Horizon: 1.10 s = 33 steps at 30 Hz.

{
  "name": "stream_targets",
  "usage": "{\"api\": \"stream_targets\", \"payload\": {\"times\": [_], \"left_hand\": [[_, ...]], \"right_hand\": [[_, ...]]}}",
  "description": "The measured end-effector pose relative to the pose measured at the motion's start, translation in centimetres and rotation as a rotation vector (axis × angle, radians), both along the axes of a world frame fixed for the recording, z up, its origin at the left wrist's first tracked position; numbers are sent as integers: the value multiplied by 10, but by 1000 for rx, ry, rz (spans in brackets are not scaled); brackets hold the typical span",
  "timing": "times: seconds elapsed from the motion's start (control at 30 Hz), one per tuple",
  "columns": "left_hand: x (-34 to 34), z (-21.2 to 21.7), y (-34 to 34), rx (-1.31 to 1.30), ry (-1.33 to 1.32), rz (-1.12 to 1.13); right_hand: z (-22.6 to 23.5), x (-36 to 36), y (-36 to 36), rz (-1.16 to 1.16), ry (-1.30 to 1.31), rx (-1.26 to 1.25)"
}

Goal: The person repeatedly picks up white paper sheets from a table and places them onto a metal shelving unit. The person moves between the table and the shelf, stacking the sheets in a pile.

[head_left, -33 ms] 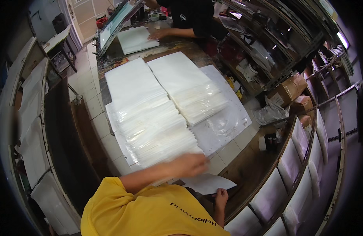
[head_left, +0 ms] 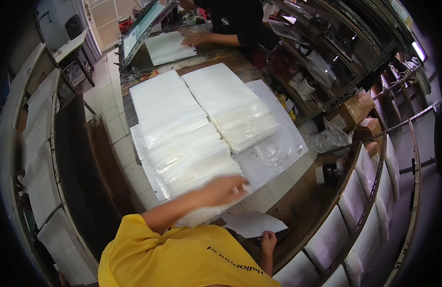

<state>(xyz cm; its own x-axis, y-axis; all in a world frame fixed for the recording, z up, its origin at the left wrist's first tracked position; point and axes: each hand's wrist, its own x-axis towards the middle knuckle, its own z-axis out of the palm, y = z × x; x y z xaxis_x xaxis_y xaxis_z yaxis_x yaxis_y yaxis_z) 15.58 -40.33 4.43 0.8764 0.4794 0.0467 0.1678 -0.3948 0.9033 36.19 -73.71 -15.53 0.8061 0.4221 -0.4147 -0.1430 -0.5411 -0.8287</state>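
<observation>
Two overlapping stacks of flat white sheets or bags lie side by side on the table, a left stack (head_left: 168, 110) and a right stack (head_left: 226, 95). Their near ends fan out in many glossy, clear-looking edges. My left hand (head_left: 223, 190), smeared by motion, is over the near end of the left stack; its fingers do not show clearly enough to tell their hold. Low on the right, close to my body, my right hand (head_left: 268, 240) pinches the corner of a white sheet (head_left: 252, 224). Part of that sheet is hidden behind my yellow shirt.
Across the table, a co-worker's hand (head_left: 196, 39) rests by a white sheet (head_left: 168, 49) beside a tilted framed screen (head_left: 145, 31). Racks with white packs (head_left: 328, 237) curve along the right. A dark bench (head_left: 75, 158) runs along the left. Cardboard boxes (head_left: 352, 109) stand at right.
My left hand has moved slightly up and left, over the near end of the left stack. My right hand still holds the white sheet, nearly unmoved.
</observation>
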Motion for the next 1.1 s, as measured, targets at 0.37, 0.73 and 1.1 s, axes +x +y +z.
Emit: {"api": "stream_targets", "payload": {"times": [0.37, 0.73, 1.1], "left_hand": [[-136, -26, 221, 701, 32, 844], [-101, -147, 373, 827, 572, 589], [-90, -143, 401, 1074, 692, 431]], "right_hand": [[-51, -52, -28, -33, 37, -21], [-69, -81, -60, 29, -221, -238], [72, -53, -29, 51, -263, -275]]}}
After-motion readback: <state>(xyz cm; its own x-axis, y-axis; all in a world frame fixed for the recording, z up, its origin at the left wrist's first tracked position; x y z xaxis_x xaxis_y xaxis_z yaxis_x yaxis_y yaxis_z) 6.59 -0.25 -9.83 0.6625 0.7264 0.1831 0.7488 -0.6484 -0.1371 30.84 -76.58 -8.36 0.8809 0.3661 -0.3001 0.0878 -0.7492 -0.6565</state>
